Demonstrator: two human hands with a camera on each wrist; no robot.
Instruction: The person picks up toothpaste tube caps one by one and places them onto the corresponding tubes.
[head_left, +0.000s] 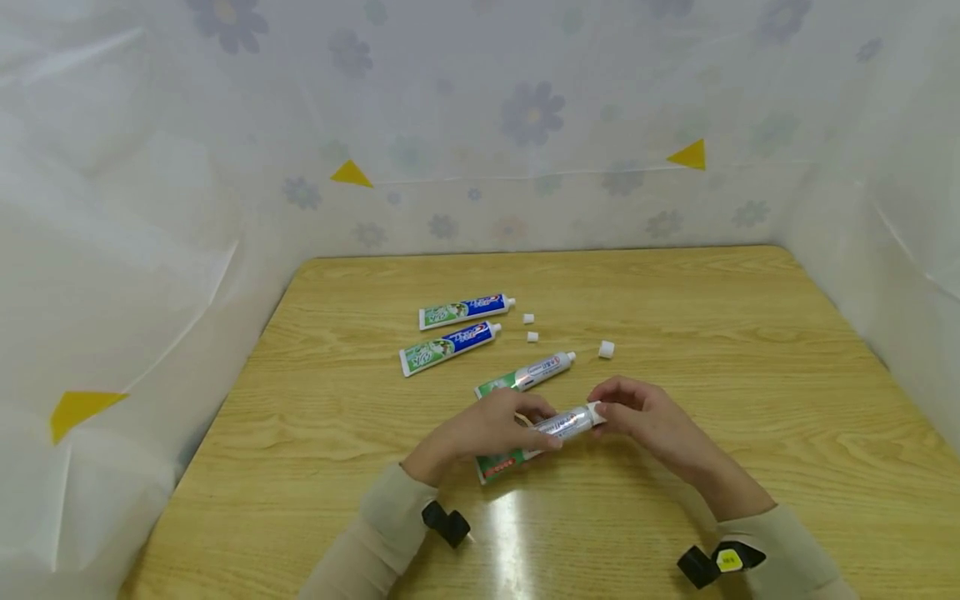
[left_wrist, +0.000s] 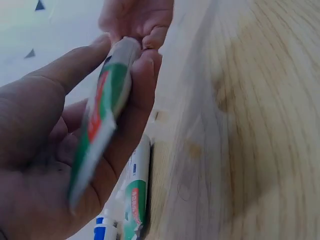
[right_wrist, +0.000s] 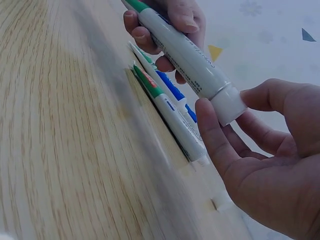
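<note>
My left hand (head_left: 487,429) grips a silver and green toothpaste tube (head_left: 566,423) round its body, with the flat tail end sticking out toward the front left. At the tube's other end my right hand (head_left: 663,425) pinches the white cap (right_wrist: 229,105) between thumb and fingers. In the right wrist view the cap sits on the tube's end, and the tube is raised off the table. Just behind lies a second silver and green toothpaste tube (head_left: 546,369), its nozzle uncapped; the left hand partly hides it in the head view.
Two blue and green toothpaste tubes (head_left: 468,311) lie uncapped farther back on the wooden table (head_left: 337,442). Two small white caps (head_left: 532,337) are near their nozzles, and a larger white cap (head_left: 607,349) stands to the right. Flower-patterned sheeting (head_left: 465,108) encloses the back and sides.
</note>
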